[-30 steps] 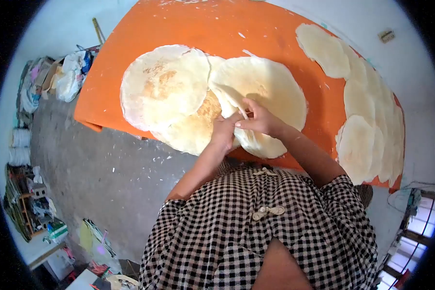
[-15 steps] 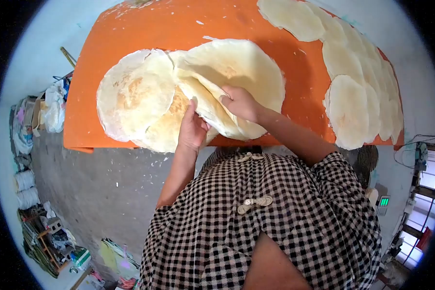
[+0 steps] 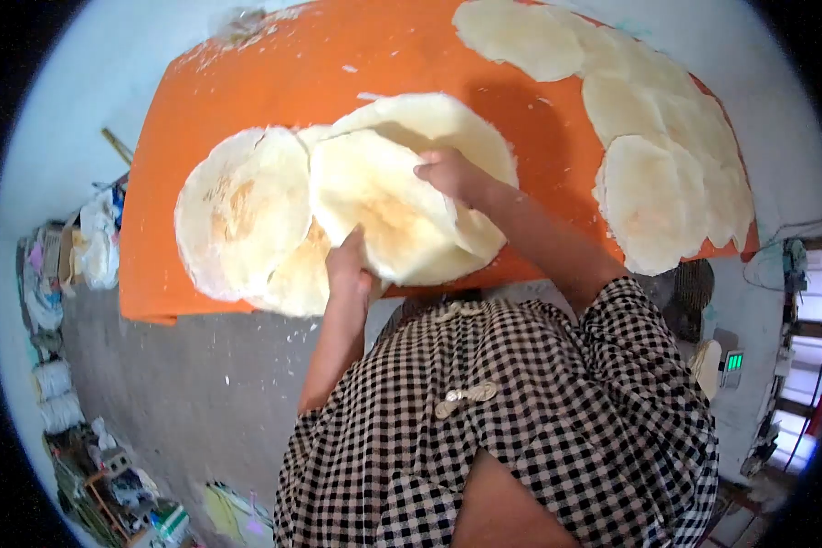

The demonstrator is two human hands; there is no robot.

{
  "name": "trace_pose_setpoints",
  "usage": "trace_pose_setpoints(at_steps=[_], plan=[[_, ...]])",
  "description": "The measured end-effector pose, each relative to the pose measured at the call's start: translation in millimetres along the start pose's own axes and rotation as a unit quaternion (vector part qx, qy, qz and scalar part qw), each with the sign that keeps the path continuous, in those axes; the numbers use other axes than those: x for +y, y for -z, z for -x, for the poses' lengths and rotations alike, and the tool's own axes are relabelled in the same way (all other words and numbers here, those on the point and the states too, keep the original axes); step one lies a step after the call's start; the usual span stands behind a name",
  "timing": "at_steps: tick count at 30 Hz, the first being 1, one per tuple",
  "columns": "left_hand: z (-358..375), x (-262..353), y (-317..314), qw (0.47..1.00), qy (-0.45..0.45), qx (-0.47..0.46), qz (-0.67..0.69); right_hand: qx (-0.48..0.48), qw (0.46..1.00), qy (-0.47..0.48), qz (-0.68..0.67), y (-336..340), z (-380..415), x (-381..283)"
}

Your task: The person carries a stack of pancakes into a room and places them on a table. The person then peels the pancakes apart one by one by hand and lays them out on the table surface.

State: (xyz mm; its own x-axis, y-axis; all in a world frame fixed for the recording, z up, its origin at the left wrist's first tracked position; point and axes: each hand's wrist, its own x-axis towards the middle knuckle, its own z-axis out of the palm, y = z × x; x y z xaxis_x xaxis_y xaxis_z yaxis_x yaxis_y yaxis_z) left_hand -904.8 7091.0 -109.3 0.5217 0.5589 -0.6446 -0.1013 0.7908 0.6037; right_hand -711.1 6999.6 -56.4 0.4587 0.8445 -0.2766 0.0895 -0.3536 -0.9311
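A large round flatbread point(image 3: 379, 196), pale with a browned middle, is lifted off the table between my two hands. My left hand point(image 3: 347, 263) pinches its lower left edge, thumb on top. At its upper right edge, my right hand point(image 3: 447, 173) is closed on the rim, and the sheet bends beneath that grip. Behind it lies another wide flatbread point(image 3: 429, 108), partly covered. To the left rests a round flatbread point(image 3: 242, 215) with brown patches, overlapping a lower flatbread point(image 3: 297, 283) near the front edge.
An orange cloth point(image 3: 247, 87) covers the table, with pale flakes scattered on it. Overlapping flatbreads point(image 3: 653, 196) line the right side. Bags and clutter point(image 3: 100, 237) stand along the left wall. Grey floor point(image 3: 192, 384) lies in front, with a green-lit display point(image 3: 732, 362) at right.
The flatbread in my hands was folded over and now lies spread more open, its browned face showing. My view has shifted slightly, so the table sits lower at left.
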Motion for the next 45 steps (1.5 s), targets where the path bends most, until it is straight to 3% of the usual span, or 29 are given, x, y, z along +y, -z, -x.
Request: trace_pose_setpoints(at_steps=[1, 2, 3, 4, 5, 8, 12, 15, 16, 20, 23, 25, 26, 28, 29, 31, 32, 36, 40, 45], plan=[[5.6, 4.3, -10.1, 1.0, 0.012, 0.021, 0.005, 0.001, 0.995, 0.059, 0.084, 27.2, -9.5, -8.0], [-1.9, 1.1, -9.3, 0.999, 0.031, -0.011, 0.028, -0.007, 0.956, 0.139, 0.259, 57.2, -15.1, -26.1], [-2.4, 1.1, -14.5, 0.997, 0.056, -0.036, 0.05, 0.013, 0.88, 0.22, 0.421, 87.3, -20.5, -44.2], [6.5, 6.1, -17.5, 0.996, 0.07, -0.031, 0.041, 0.04, 0.87, 0.228, 0.436, 111.8, -27.0, -60.9], [15.4, 11.2, -20.5, 0.996, 0.084, -0.026, 0.031, 0.077, 0.868, 0.225, 0.436, 137.5, -29.6, -74.5], [11.1, 12.4, -5.4, 0.996, 0.088, 0.005, 0.022, 0.218, 0.935, 0.146, 0.238, 195.6, -30.8, -102.1], [16.2, 11.6, 26.8, 0.993, 0.091, 0.014, 0.071, 0.373, 0.908, 0.136, 0.133, 261.7, -8.9, -98.0], [39.2, 25.6, 25.9, 0.994, 0.075, 0.067, 0.046, 0.459, 0.878, 0.104, 0.09, 302.8, 16.7, -57.3], [31.8, 24.7, 37.5, 0.995, 0.077, 0.043, 0.041, 0.485, 0.867, 0.086, 0.081, 310.7, 25.8, -35.1], [4.2, 19.4, 83.4, 0.995, 0.064, -0.026, 0.065, 0.556, 0.825, -0.028, 0.095, 307.1, 55.1, 71.1], [19.9, 27.8, 69.6, 0.992, 0.048, -0.078, 0.084, 0.587, 0.74, -0.146, 0.296, 270.6, 71.8, 132.7], [22.8, 26.4, 65.6, 0.988, 0.047, -0.109, 0.094, 0.566, 0.642, -0.089, 0.51, 225.6, 67.7, 139.9], [22.8, 25.3, 67.1, 0.988, 0.046, -0.12, 0.09, 0.528, 0.663, -0.026, 0.53, 194.5, 61.7, 132.7], [19.6, 23.6, 77.9, 0.987, 0.046, -0.137, 0.075, 0.32, 0.884, 0.068, 0.334, 101.5, 45.8, 90.5], [21.3, 24.6, 77.9, 0.986, 0.049, -0.146, 0.066, 0.213, 0.953, 0.066, 0.204, 55.0, 37.9, 69.5], [27.8, 28.3, 62.5, 0.98, 0.047, -0.185, 0.057, 0.06, 0.984, 0.152, 0.073, -28.1, 24.6, 68.8], [27.0, 26.0, 53.1, 0.978, 0.042, -0.199, 0.052, -0.042, 0.99, 0.133, 0.024, -51.8, 37.6, 24.1], [25.4, 20.4, 23.0, 0.971, 0.012, -0.241, 0.001, -0.086, 0.983, 0.074, 0.141, -74.6, 46.9, -8.2], [37.5, 31.0, 17.0, 0.969, -0.002, -0.247, 0.003, -0.15, 0.987, 0.058, -0.014, -70.0, 42.1, -13.2], [41.7, 13.5, 15.2, 0.97, 0.02, -0.236, -0.048, -0.198, 0.979, 0.033, -0.036, -52.9, 52.0, 7.1]])
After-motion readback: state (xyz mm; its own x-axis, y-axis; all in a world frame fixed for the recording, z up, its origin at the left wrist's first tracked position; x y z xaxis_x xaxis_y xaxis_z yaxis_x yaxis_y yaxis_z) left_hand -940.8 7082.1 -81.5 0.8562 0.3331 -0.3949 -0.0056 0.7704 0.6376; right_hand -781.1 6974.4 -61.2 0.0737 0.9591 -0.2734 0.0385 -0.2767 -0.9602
